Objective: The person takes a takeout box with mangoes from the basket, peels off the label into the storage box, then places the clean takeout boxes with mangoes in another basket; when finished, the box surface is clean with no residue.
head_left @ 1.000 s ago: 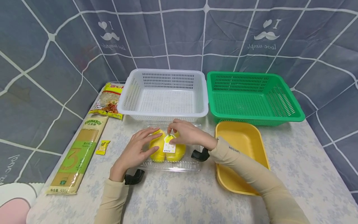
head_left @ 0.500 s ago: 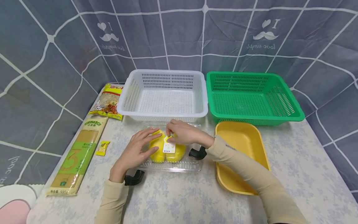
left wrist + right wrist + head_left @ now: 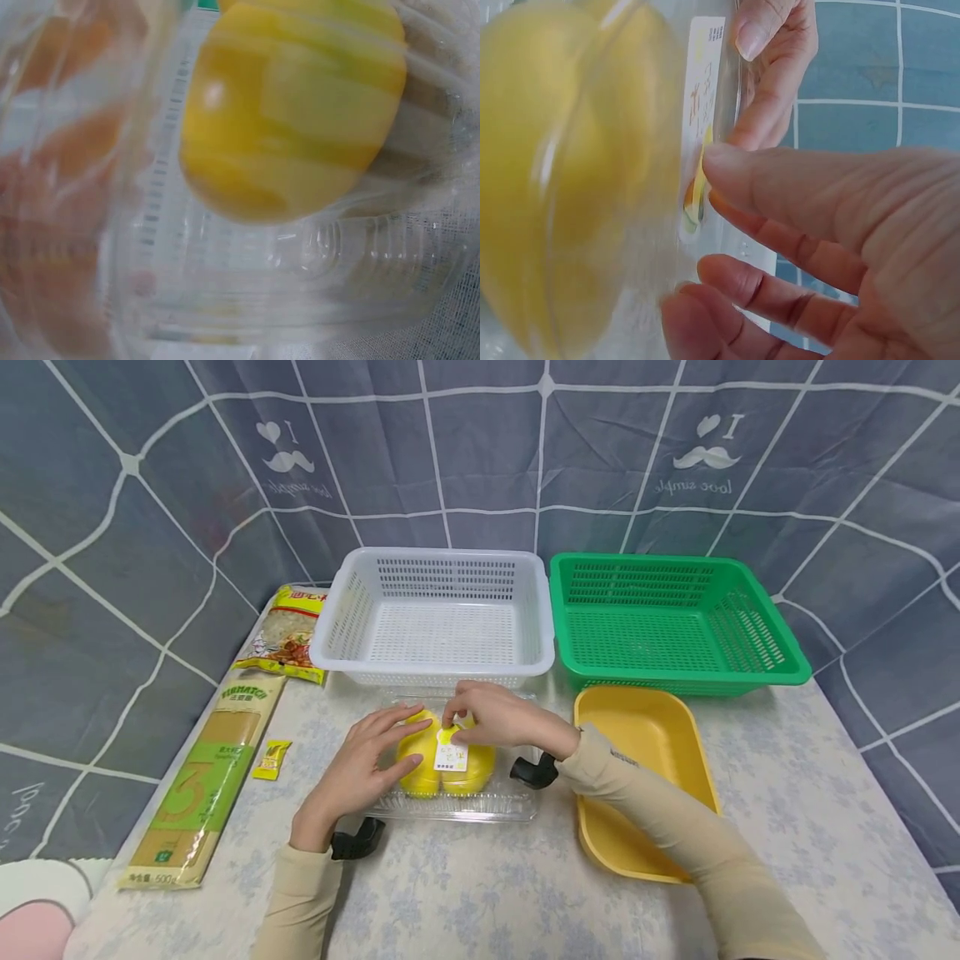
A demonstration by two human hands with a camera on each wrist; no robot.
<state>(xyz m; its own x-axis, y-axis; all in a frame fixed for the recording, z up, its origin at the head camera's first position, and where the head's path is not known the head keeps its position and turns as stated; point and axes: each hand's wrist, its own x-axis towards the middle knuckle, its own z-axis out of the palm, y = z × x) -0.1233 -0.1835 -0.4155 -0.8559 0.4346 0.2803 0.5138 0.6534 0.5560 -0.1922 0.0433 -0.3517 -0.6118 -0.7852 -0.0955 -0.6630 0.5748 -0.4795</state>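
A clear plastic clamshell box (image 3: 487,807) lies on the table in front of the white basket, with yellow fruits (image 3: 471,781) inside that look like mangoes. On its lid is a white label (image 3: 450,758) with a yellow fruit picture. My left hand (image 3: 363,768) rests on the lid's left side, fingers spread and fairly straight. With curled fingers, my right hand (image 3: 495,718) pinches the label's top edge between thumb and index finger. The right wrist view shows the thumb (image 3: 780,176) against the label (image 3: 703,97). In the left wrist view, a fruit (image 3: 292,112) shows through blurred plastic.
A white basket (image 3: 431,670) and a green basket (image 3: 682,677) stand behind. Under my right forearm is a yellow bin (image 3: 592,839). Along the left lie a spaghetti pack (image 3: 202,785), a yellow-and-red food bag (image 3: 288,631) and a small yellow packet (image 3: 272,759).
My right thumb and fingers have shifted slightly at the label's top edge. The left hand and the box hold their place, while the head view has drifted a little.
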